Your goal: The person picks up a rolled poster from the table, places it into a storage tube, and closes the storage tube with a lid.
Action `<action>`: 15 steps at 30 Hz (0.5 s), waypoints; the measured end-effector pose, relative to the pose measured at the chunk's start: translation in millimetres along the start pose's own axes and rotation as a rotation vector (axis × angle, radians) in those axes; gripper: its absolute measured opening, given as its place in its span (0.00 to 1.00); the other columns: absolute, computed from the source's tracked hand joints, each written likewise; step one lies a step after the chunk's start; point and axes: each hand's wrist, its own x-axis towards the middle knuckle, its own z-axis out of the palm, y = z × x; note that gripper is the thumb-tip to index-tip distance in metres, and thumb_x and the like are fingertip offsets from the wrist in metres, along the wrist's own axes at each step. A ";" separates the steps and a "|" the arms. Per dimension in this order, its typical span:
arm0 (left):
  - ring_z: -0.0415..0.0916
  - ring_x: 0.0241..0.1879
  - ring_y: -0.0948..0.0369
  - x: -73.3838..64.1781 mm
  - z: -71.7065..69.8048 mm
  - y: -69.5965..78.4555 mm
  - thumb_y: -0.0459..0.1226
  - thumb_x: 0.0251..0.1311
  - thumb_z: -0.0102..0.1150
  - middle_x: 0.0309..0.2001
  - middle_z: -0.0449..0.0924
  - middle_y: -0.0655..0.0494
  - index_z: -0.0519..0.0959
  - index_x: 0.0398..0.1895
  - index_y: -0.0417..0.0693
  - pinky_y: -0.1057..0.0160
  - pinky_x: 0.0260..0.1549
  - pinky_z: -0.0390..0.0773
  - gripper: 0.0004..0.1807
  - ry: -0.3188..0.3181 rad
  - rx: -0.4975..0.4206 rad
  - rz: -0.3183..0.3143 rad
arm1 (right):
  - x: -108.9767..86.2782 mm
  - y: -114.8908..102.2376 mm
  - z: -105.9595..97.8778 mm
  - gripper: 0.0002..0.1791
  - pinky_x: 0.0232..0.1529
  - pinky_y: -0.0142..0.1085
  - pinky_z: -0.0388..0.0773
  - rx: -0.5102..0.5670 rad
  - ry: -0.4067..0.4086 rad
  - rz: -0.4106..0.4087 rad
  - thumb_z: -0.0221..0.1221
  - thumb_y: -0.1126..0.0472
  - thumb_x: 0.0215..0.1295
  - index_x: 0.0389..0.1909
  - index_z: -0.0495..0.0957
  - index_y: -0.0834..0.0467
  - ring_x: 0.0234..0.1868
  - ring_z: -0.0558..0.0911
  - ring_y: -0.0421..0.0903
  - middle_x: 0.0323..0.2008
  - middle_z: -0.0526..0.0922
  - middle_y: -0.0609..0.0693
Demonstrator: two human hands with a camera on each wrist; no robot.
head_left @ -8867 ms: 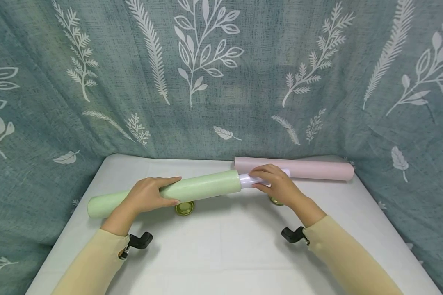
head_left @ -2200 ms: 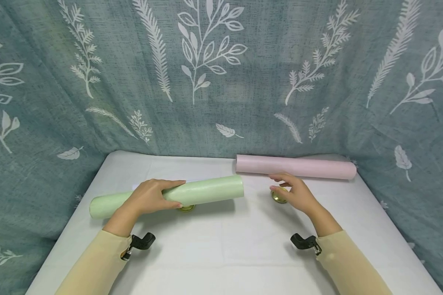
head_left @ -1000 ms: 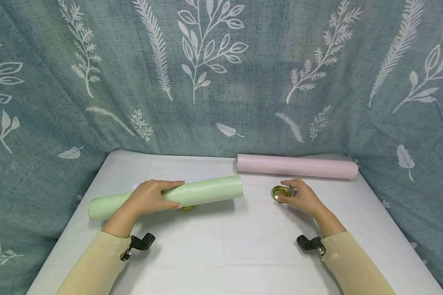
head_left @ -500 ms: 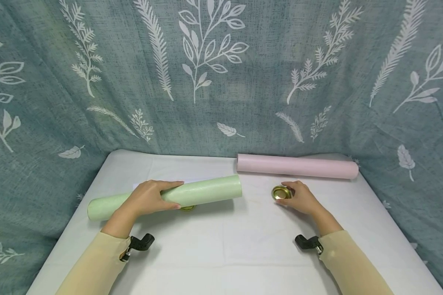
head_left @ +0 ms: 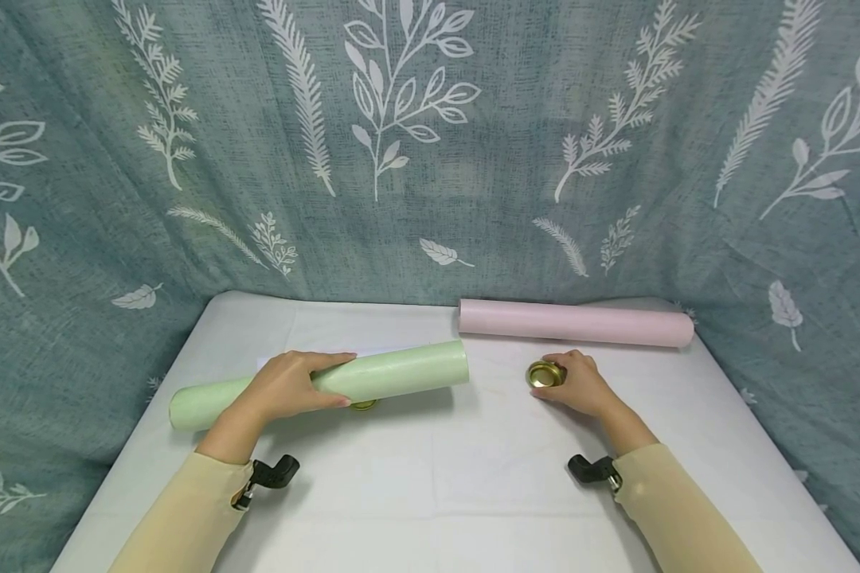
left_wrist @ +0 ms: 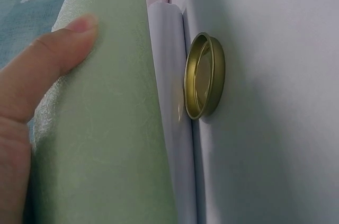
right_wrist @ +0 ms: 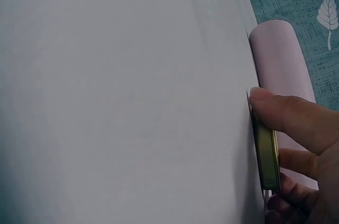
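My left hand point(head_left: 287, 390) grips a light green tube point(head_left: 401, 372) from above, its right end raised over the table. In the left wrist view my thumb lies along the green surface. A pale lavender roll point(left_wrist: 172, 91) lies behind the tube, mostly hidden by it in the head view. Close beside that roll is a round gold lid point(left_wrist: 205, 75); only its edge shows under the tube in the head view. My right hand point(head_left: 576, 386) pinches a second shallow gold lid point(head_left: 545, 374) between thumb and fingers, at the table top.
A pink tube point(head_left: 576, 322) lies along the back right edge of the white-covered table point(head_left: 430, 493). Behind and at both sides hangs a teal curtain point(head_left: 502, 159) with white leaf prints. Black camera mounts point(head_left: 275, 471) stick out from the wrists.
Earlier my right hand held the lavender roll at the green tube's end; it then lay behind the tube. My right hand moved to the gold lid and closed on it. The left hand kept its grip.
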 end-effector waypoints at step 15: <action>0.80 0.55 0.51 0.8 0.3 1.8 0.63 0.47 0.73 0.58 0.82 0.58 0.77 0.66 0.70 0.46 0.49 0.79 0.39 0.010 -0.005 0.015 | -10.9 -5.2 -11.1 0.42 0.53 0.59 0.72 0.009 0.025 -0.021 0.75 0.45 0.53 0.64 0.74 0.64 0.54 0.71 0.63 0.52 0.75 0.64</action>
